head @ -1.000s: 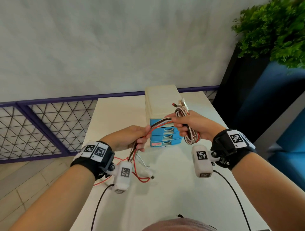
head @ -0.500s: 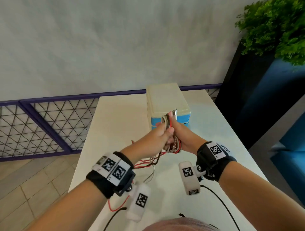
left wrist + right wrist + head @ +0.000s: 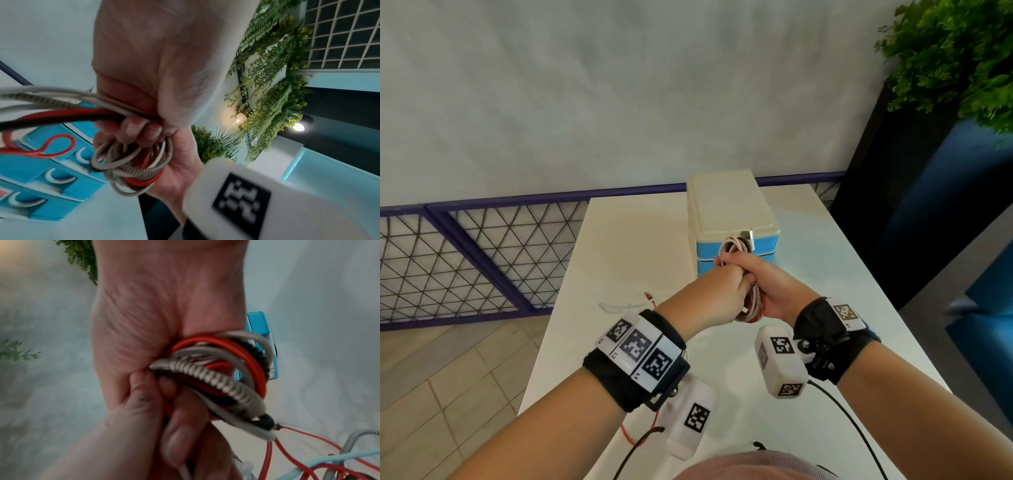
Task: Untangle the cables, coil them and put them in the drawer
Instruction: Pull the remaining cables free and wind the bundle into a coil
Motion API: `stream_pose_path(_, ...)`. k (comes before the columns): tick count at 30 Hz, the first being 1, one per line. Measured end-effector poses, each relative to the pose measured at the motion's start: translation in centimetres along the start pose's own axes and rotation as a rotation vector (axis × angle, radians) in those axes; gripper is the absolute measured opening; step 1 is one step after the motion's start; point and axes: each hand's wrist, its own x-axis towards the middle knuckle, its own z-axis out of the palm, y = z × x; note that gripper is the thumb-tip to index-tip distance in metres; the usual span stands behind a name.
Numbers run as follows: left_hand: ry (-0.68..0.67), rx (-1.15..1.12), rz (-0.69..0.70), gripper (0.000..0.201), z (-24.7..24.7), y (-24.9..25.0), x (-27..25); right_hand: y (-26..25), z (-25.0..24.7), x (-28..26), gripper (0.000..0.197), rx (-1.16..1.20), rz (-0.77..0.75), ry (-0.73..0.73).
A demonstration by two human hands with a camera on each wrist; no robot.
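Head view: above the white table point(image 3: 825, 274), in front of the blue drawer unit point(image 3: 732, 219), the right hand point(image 3: 774, 291) clasps the coil of cables point(image 3: 751, 308) while the left hand point(image 3: 719, 291) grips the strands feeding it. Left wrist view: left fingers point(image 3: 133, 129) curl round red, black and grey strands point(image 3: 61, 112). Right wrist view: loose tails point(image 3: 308, 456) trail below the coil. Winding well probably requires even tension, equal loops, and tails freed before each turn.
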Motion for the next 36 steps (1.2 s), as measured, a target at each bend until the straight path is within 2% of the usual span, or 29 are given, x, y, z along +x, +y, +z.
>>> stream_pose_path(5, -0.22, 0.121, -0.083, 0.042, -1.5, -0.2, 0.3, 0.6, -0.1, 0.6, 0.032, -0.116, -0.061, -0.011)
stream_pose_path(8, -0.346, -0.036, -0.102, 0.037, -1.9, -1.1, 0.6, 0.5, -0.2, 1.1, 0.03, -0.131, -0.145, 0.056)
stream_pose_path(11, -0.44, -0.287, -0.117, 0.036, -1.3, -1.7, -0.2, -0.1, -0.4, 1.4, 0.024, 0.003, -0.236, 0.167)
stream_pose_path(14, -0.43, -0.368, -0.078, 0.034, -0.4, -2.3, -0.4, -0.4, -0.5, 1.6, 0.024, 0.113, -0.249, 0.119)
stream_pose_path(18, -0.395, -0.388, 0.023, 0.037, 0.1, -2.7, -0.8, -0.6, 0.0, 1.4, 0.032, 0.08, -0.253, 0.063)
stream_pose_path(21, -0.355, -0.255, 0.115, 0.043, 0.3, -2.1, -1.3, -0.6, 0.6, 1.3, 0.033, 0.146, -0.254, 0.027)
stream_pose_path(23, -0.325, -0.187, 0.141, 0.046, 0.3, -2.1, -1.2, -0.7, 0.9, 1.2, 0.031, 0.229, -0.253, 0.053)
stream_pose_path(25, -0.324, -0.224, 0.152, 0.044, 0.2, -2.2, -1.2, -0.7, 1.1, 1.3, 0.027, 0.221, -0.267, 0.124)
stream_pose_path(28, -0.393, -0.253, 0.176, 0.041, -0.3, -2.6, -1.4, -0.8, 1.1, 1.4, 0.023, 0.191, -0.292, 0.174)
stream_pose_path(31, -0.458, -0.121, 0.196, 0.038, -0.6, -3.7, -1.6, -0.9, 0.9, 1.7, 0.023, 0.243, -0.337, 0.209)
stream_pose_path(33, -0.356, -0.14, 0.163, 0.031, -0.2, -4.5, -1.6, -1.3, 0.7, 1.8, 0.026, 0.249, -0.378, 0.248)
stream_pose_path(36, 0.067, -0.177, 0.09, 0.014, 1.0, -5.3, -1.7, -1.8, 0.3, 1.8, 0.027, 0.236, -0.457, 0.337)
